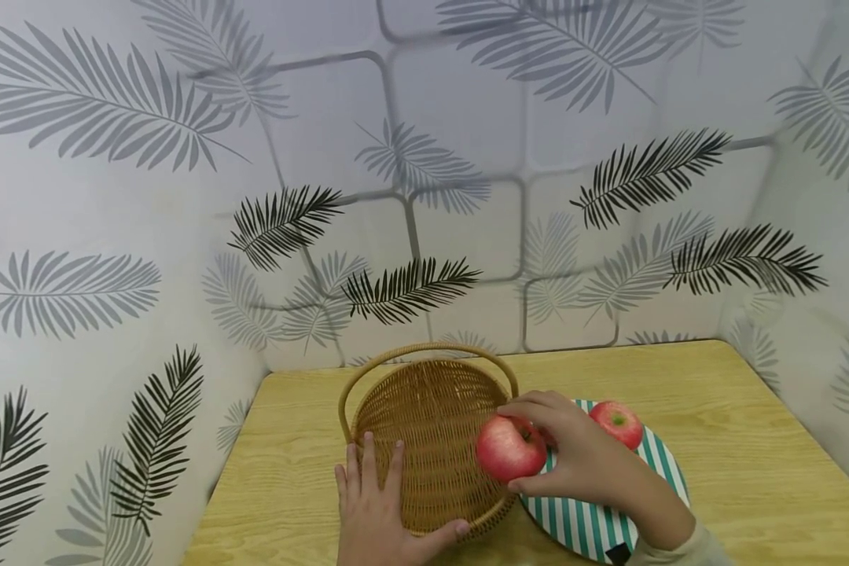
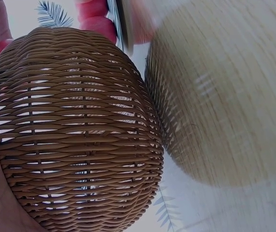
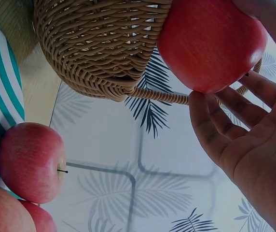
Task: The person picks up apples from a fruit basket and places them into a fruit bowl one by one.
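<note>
A brown wicker basket (image 1: 431, 440) with a tall arched handle stands on the table. My left hand (image 1: 378, 515) rests against its near left side, fingers straight and spread; the left wrist view shows the woven wall (image 2: 80, 130) close up. In my right hand (image 1: 580, 456) is a red apple (image 1: 511, 448), gripped between fingertips and thumb by the basket's right rim. From the right wrist view, that apple (image 3: 210, 43) is beside the basket's rim. Another apple (image 1: 615, 424) lies on a round, green-and-white striped plate (image 1: 573, 527), partly hidden by my right forearm.
The right wrist view shows more apples on the striped plate, one (image 3: 32, 162) with its stem sideways. The wooden table (image 1: 750, 440) meets a leaf-patterned wall covering (image 1: 467, 236) at the back and sides. A small black patch (image 1: 619, 554) marks the plate's near edge.
</note>
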Available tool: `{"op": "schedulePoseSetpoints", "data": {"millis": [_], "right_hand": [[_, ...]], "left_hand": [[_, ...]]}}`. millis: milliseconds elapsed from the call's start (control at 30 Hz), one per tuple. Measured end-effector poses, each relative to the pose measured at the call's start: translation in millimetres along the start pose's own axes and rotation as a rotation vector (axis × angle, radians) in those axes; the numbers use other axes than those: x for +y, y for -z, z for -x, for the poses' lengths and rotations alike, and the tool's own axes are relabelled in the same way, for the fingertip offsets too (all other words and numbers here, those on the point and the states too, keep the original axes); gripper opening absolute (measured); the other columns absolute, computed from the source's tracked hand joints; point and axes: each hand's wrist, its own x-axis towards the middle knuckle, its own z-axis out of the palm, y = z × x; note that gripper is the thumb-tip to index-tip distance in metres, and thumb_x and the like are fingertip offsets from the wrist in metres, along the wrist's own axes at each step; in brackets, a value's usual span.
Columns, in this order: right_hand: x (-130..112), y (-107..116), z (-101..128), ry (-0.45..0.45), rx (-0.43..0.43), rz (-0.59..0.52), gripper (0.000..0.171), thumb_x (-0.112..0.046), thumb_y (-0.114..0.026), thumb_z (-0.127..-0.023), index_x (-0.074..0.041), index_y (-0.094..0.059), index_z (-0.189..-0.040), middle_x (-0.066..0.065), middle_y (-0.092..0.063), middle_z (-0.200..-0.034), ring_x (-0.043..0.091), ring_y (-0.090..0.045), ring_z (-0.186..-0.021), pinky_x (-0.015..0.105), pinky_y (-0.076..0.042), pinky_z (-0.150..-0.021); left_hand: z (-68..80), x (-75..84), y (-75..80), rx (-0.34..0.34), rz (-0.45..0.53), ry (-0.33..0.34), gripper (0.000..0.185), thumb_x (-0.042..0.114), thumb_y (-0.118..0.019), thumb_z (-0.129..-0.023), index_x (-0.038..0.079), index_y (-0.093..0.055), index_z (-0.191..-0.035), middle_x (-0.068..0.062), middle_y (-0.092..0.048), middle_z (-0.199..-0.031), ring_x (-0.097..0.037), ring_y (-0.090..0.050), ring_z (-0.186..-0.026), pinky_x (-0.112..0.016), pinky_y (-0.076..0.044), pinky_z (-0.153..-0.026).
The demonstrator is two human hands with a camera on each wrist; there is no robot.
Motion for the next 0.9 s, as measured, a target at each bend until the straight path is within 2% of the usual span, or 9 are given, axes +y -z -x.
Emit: {"op": "schedulePoseSetpoints", "data": {"millis": [133,333,467,667,900], "right_hand": [[2,2,5,-0.011,0.002,-0.031,0.077,-0.034,-0.101,-0.071,-0.03,-0.066,-0.139,-0.011,-0.063,-0.136,0.011,-0.059,-0.121,0.031,-0.06,-0.088],[5,6,10,-0.019,0.012,-0.068,0.076,-0.031,-0.1,-0.072,-0.024,-0.066,-0.14,-0.002,-0.063,-0.137,0.012,-0.06,-0.113,0.024,-0.06,-0.078],[7,8,14,-0.014,0.029,-0.044,0.076,-0.032,-0.101,-0.072,-0.025,-0.067,-0.14,-0.007,-0.064,-0.135,0.009,-0.06,-0.113,0.025,-0.06,-0.08],[10,10,20,-0.041,0.026,-0.095,0.074,-0.032,-0.1,-0.074,-0.024,-0.066,-0.139,-0.014,-0.063,-0.133,0.007,-0.06,-0.117,0.027,-0.061,-0.082],[15,12,25,-0.016,0.064,-0.022,0.075,-0.029,-0.103,-0.069,-0.021,-0.068,-0.135,-0.013,-0.065,-0.131,0.007,-0.061,-0.116,0.028,-0.062,-0.084]], "left_hand": [[0.3,0.1,-0.5,0.001,0.003,-0.004,0.13,0.098,-0.069,-0.063,0.022,-0.041,-0.165,-0.024,-0.02,-0.176,-0.052,-0.014,-0.162,-0.074,-0.016,-0.125],[1.5,-0.6,-0.5,0.016,0.009,-0.025,0.13,0.098,-0.068,-0.064,0.023,-0.038,-0.167,-0.022,-0.017,-0.177,-0.05,-0.013,-0.163,-0.074,-0.016,-0.125],[1.1,-0.2,-0.5,0.021,0.004,-0.031,0.13,0.098,-0.068,-0.064,0.023,-0.038,-0.166,-0.023,-0.018,-0.176,-0.05,-0.014,-0.163,-0.073,-0.017,-0.125],[0.2,0.6,0.0,0.011,0.003,-0.028,0.131,0.098,-0.067,-0.064,0.023,-0.038,-0.167,-0.023,-0.019,-0.176,-0.049,-0.013,-0.163,-0.074,-0.016,-0.125],[-0.8,1.6,0.2,-0.016,0.004,-0.002,0.129,0.095,-0.071,-0.065,0.023,-0.038,-0.167,-0.021,-0.015,-0.177,-0.05,-0.011,-0.163,-0.074,-0.013,-0.126]]}}
